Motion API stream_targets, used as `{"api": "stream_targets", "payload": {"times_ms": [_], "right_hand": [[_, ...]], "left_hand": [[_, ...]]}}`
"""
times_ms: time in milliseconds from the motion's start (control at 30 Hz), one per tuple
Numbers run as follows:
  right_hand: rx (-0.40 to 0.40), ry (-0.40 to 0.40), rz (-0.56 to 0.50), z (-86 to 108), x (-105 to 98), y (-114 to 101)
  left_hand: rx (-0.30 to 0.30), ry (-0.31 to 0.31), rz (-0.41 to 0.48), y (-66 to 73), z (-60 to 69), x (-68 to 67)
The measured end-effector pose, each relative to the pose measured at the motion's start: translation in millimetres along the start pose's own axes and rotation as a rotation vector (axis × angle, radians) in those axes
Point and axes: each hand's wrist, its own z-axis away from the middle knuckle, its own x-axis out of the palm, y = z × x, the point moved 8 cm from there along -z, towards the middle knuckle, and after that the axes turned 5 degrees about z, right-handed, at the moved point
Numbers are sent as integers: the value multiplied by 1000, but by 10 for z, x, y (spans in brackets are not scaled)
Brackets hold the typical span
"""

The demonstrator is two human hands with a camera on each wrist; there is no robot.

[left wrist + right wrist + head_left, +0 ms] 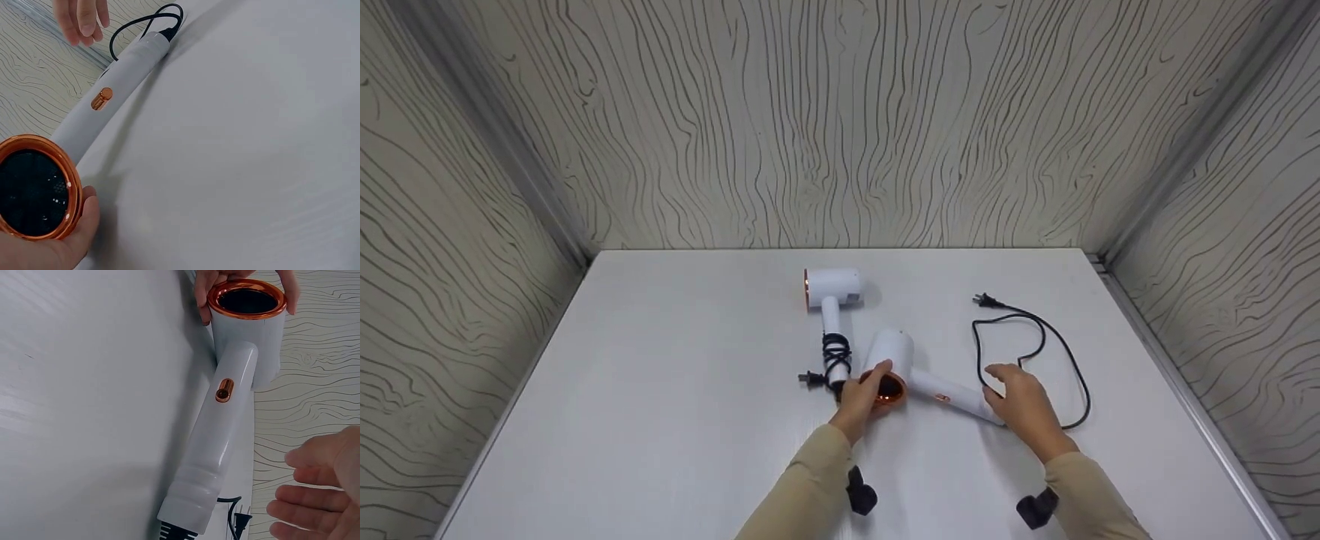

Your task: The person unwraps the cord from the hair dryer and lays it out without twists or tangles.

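A white hair dryer [949, 391] with a copper-coloured rim lies in front of me, its handle slanting down to the right. My left hand [857, 403] grips its round head by the rim, thumb and fingers on either side, as the right wrist view also shows. Near the handle's end is my right hand [1024, 405], fingers apart and slightly bent; in the right wrist view that hand [315, 489] stands beside the handle [216, 433] with a gap between them. The dryer's black cord [1080, 367] lies loosely looped at the right, ending in a two-pin plug [986, 301].
A second white hair dryer [834, 287] lies just behind and left of the first, its black cord [836, 351] wound round the handle and its plug [811, 379] pointing left. The white table [660, 375] is bounded by wood-patterned walls [840, 127].
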Motion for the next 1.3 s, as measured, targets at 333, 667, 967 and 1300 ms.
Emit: {"api": "stream_targets", "payload": {"times_ms": [333, 667, 967, 1300], "right_hand": [[14, -74, -8, 7, 111, 15], [25, -138, -27, 51, 226, 7], [34, -144, -39, 59, 362, 43], [55, -103, -35, 51, 415, 123]], "left_hand": [[35, -30, -20, 45, 3, 29], [102, 34, -213, 147, 12, -2], [197, 93, -290, 263, 64, 7], [309, 162, -340, 318, 102, 11]]}}
